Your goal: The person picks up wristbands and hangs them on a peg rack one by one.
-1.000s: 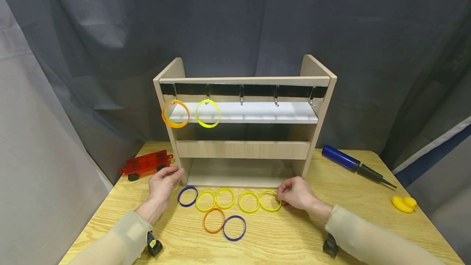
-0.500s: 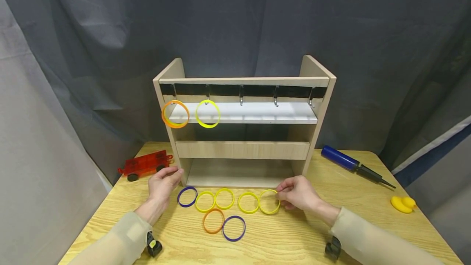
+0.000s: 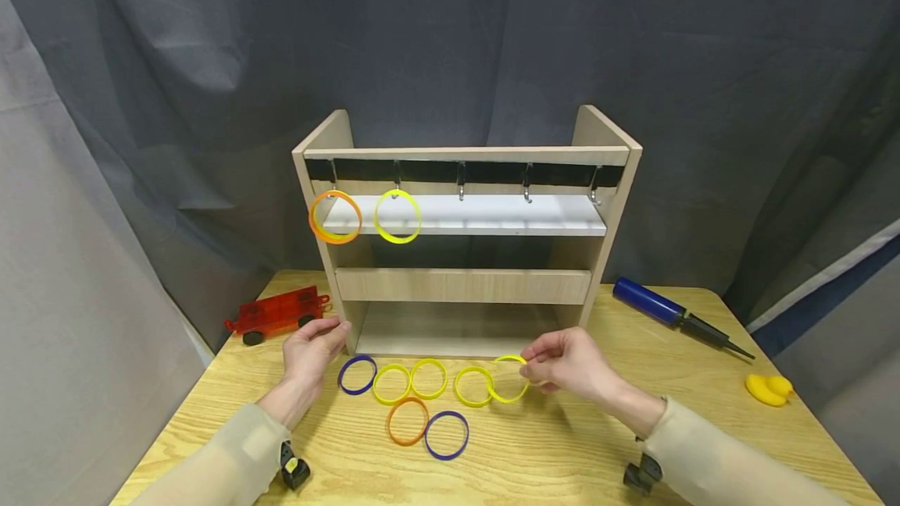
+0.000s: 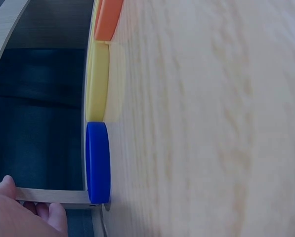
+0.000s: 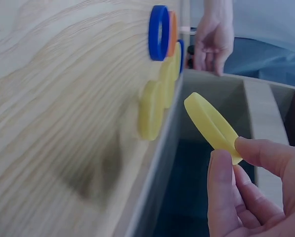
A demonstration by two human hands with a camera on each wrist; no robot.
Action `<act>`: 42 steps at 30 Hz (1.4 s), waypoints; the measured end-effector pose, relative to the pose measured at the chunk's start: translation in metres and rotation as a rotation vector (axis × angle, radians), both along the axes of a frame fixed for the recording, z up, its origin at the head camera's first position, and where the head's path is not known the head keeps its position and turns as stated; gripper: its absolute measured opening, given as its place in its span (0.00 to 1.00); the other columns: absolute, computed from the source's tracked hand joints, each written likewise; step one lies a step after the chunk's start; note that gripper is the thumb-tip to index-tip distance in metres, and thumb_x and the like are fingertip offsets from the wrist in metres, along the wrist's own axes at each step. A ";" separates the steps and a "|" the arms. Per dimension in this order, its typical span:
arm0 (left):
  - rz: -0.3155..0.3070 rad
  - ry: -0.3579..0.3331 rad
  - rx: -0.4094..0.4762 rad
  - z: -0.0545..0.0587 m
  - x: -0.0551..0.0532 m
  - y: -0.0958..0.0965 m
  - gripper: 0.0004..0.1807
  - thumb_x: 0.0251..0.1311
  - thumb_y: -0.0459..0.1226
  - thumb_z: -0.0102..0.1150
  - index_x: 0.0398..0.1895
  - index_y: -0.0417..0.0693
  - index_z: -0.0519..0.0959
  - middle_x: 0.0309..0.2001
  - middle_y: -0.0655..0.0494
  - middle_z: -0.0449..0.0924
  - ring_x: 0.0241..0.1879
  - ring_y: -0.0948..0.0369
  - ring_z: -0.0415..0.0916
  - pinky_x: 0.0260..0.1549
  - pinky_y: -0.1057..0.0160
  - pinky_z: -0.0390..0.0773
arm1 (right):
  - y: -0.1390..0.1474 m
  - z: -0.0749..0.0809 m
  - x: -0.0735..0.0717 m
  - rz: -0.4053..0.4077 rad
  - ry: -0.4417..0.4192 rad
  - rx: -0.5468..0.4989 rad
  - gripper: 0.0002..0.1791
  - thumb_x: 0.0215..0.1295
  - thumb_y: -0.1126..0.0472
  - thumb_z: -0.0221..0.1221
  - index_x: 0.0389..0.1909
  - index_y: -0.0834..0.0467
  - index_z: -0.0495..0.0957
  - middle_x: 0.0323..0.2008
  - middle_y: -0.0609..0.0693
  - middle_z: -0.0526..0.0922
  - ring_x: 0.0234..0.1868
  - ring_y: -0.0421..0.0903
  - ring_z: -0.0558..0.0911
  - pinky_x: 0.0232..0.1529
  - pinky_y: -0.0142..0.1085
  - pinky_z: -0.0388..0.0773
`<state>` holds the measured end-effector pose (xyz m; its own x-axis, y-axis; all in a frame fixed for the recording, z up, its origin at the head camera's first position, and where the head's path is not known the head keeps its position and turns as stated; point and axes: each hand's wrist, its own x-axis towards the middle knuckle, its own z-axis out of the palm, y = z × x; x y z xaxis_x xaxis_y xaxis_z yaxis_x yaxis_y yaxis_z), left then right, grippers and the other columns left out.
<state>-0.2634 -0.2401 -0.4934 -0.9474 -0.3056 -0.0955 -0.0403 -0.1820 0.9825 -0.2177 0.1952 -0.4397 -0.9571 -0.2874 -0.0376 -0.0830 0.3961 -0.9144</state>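
Thumb and fingertips of the right hand are pinching a yellow ring, which is tilting off the counter just in front of the shelf unit, near its lower right corner. The left hand is gripping the unit's left side panel low at its front, thumb and fingers on opposite faces. Between the hands, a blue ring and three yellow rings are lying in a row along the unit's front edge. An orange ring and a second blue ring are lying farther out, side by side. Above, another orange ring, yellow showing inside it, is hanging from the leftmost of five hooks; another yellow ring is hanging from the next. A red wagon is standing by the counter's left edge, a blue pump is lying toward the far right corner, and a yellow duck is resting near the right edge.
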 end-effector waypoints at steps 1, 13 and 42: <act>-0.002 -0.001 0.003 0.000 0.000 0.000 0.07 0.68 0.30 0.78 0.44 0.50 0.92 0.35 0.70 0.93 0.39 0.69 0.92 0.49 0.68 0.93 | -0.001 0.002 0.001 0.002 -0.001 -0.008 0.13 0.66 0.67 0.76 0.47 0.69 0.90 0.35 0.55 0.95 0.33 0.44 0.92 0.36 0.41 0.95; -0.009 -0.009 0.017 -0.001 0.000 0.000 0.09 0.66 0.31 0.80 0.46 0.51 0.92 0.34 0.72 0.92 0.40 0.70 0.92 0.50 0.68 0.93 | -0.018 0.028 0.006 0.048 0.008 -0.161 0.17 0.68 0.68 0.75 0.53 0.74 0.87 0.40 0.60 0.95 0.37 0.41 0.94 0.43 0.37 0.96; -0.010 -0.007 0.017 0.004 0.004 0.001 0.07 0.69 0.31 0.78 0.43 0.53 0.92 0.33 0.73 0.93 0.40 0.70 0.92 0.52 0.67 0.93 | -0.100 0.125 -0.020 0.033 0.026 -0.636 0.10 0.73 0.74 0.69 0.45 0.56 0.89 0.37 0.45 0.95 0.40 0.40 0.95 0.50 0.39 0.96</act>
<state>-0.2590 -0.2395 -0.4890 -0.9495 -0.2949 -0.1075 -0.0494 -0.1979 0.9790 -0.2380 0.0949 -0.3148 -0.9456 -0.2755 0.1731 -0.1109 -0.2272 -0.9675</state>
